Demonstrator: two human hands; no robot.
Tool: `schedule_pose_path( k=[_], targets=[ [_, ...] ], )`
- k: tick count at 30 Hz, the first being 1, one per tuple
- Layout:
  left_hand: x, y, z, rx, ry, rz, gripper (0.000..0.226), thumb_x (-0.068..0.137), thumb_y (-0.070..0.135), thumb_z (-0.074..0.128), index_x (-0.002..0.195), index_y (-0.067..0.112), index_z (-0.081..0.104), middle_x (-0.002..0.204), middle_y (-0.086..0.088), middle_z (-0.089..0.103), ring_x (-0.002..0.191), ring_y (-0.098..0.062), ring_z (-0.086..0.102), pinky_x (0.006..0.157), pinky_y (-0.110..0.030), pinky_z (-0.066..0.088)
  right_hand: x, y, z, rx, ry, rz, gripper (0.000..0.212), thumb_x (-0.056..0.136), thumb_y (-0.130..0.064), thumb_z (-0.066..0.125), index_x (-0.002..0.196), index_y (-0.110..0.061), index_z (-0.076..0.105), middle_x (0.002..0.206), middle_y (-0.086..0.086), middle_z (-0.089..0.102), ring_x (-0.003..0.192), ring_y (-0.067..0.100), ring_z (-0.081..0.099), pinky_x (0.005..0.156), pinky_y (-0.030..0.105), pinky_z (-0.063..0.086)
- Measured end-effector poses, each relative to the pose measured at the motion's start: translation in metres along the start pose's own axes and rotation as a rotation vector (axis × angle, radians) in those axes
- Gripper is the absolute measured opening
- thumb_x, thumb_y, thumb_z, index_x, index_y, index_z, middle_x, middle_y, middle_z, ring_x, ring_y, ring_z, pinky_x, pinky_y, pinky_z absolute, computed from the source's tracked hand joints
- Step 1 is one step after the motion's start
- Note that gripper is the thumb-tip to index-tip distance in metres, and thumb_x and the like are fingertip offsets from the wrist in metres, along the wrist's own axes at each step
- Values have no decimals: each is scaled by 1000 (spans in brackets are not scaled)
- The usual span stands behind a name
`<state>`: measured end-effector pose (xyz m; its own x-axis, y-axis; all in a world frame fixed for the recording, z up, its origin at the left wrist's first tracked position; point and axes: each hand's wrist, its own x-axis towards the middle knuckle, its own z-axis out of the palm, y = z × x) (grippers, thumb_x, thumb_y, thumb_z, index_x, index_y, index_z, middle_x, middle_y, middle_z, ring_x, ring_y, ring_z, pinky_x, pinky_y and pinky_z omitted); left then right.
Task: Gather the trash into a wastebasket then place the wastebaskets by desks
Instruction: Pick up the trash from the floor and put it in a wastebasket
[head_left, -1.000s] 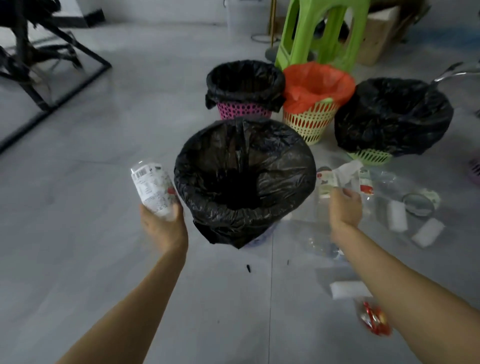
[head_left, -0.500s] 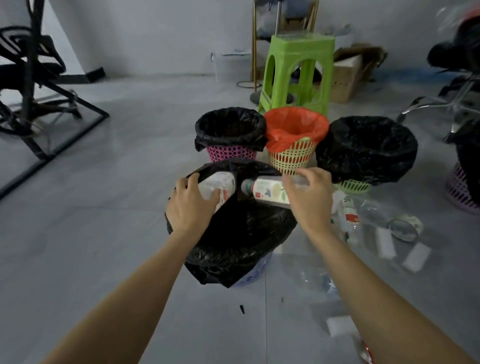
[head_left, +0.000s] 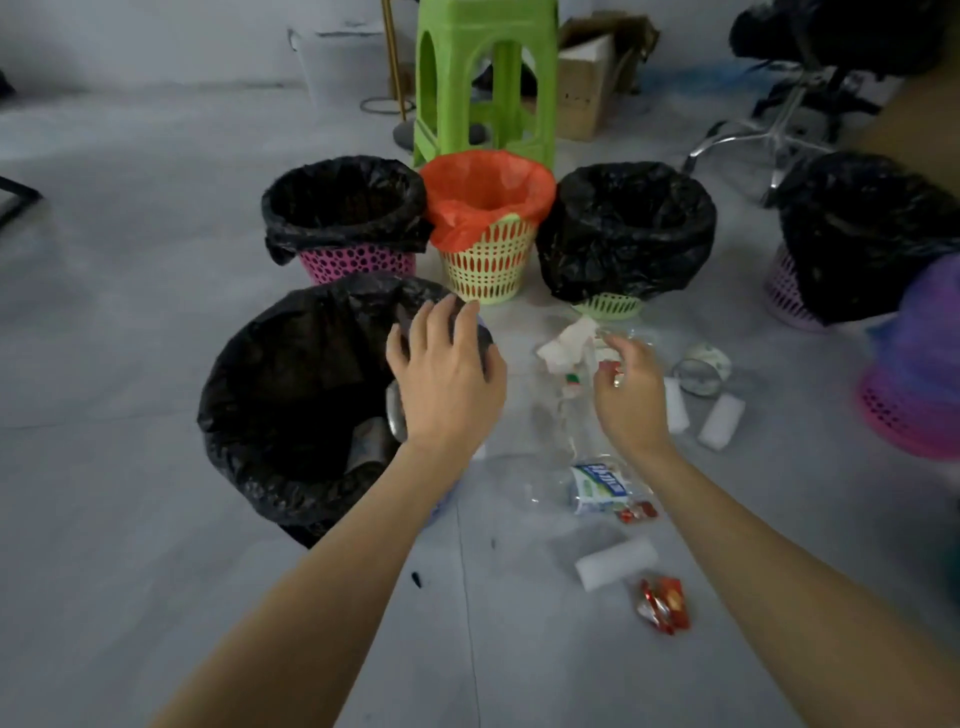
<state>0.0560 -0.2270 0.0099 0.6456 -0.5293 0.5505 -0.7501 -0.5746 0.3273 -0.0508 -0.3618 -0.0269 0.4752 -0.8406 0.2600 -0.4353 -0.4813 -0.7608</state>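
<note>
Left hand (head_left: 447, 382), fingers spread and holding nothing, rests over the right rim of the nearest black-lined wastebasket (head_left: 291, 395), inside which a bottle (head_left: 396, 415) shows just below the palm. Right hand (head_left: 631, 395), fingers loosely curled, reaches among the trash on the floor (head_left: 130, 519) just beyond its fingertips, at a crumpled white paper (head_left: 569, 343) and clear plastic wrap; whether it pinches anything cannot be told. Nearer the person than this hand lie a blue-and-white packet (head_left: 597, 488), a white foam block (head_left: 615, 564) and a red wrapper (head_left: 662, 605); beyond both hands stand three more lined wastebaskets (head_left: 483, 228).
</note>
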Motion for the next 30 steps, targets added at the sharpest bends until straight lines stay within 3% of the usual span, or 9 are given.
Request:
schedule_pose_path(
  k=[3,8,10,13,17,20,24,27,30],
  targets=[
    [-9,49,25,-54,2,292,37,78,21,51,112,12,65,117,-6,67,114,-27,61,101,-44,40,-10,52,-27,-148,-36,189,38,91,-9,44,127,-1,54,129,20,55,123,36,49,103,36,36],
    [-58,80,90,-133,-416,380,50,74,26,36,113,12,65,113,-8,68,108,-29,64,95,-44,46,-35,128,-56,-327,-296,359,44,92,-6,46,136,-5,45,139,18,45,129,31,45,107,32,33],
    [-74,76,115,-72,-642,368,54,82,29,33,130,14,52,132,-9,55,126,-30,50,106,-47,37,-45,156,-61,-409,-461,407,48,92,-11,49,140,-9,42,141,16,42,129,30,43,108,35,36],
    [-95,62,147,36,-919,288,65,92,33,45,150,22,18,157,-7,18,146,-27,16,117,-46,20,-65,183,-57,-535,-701,374,64,90,-25,56,147,-21,28,149,11,31,134,30,35,110,39,35],
    [-114,56,180,114,-990,260,78,92,39,47,152,23,0,161,-8,-5,149,-32,-3,117,-52,14,-99,198,-27,-723,-974,124,90,83,-50,57,149,-41,-3,160,-1,-5,147,32,6,114,54,20],
    [-117,53,198,169,-1021,269,88,90,42,51,152,23,-8,161,-7,-10,148,-33,-10,117,-56,6,-128,205,-1,-821,-976,173,102,79,-53,63,146,-45,-12,158,1,-22,146,38,2,109,59,25],
    [-124,49,215,208,-1059,222,94,87,44,57,152,19,-6,153,-10,17,145,-34,14,115,-58,11,-149,213,14,-767,-769,193,84,92,-17,51,146,-48,-6,159,5,-19,132,33,30,93,43,46],
    [-131,48,218,188,-1056,166,89,82,43,63,149,13,12,138,-15,32,124,-33,44,105,-45,35,-148,215,13,-676,-772,230,73,95,-8,42,146,-47,8,159,2,-16,130,29,31,93,41,47],
    [-136,43,215,121,-1086,133,82,77,39,69,140,10,25,130,-14,39,112,-30,52,89,-38,45,-147,218,7,-600,-836,230,68,88,-7,54,143,-35,26,159,3,-10,131,29,28,95,41,47]
  ],
)
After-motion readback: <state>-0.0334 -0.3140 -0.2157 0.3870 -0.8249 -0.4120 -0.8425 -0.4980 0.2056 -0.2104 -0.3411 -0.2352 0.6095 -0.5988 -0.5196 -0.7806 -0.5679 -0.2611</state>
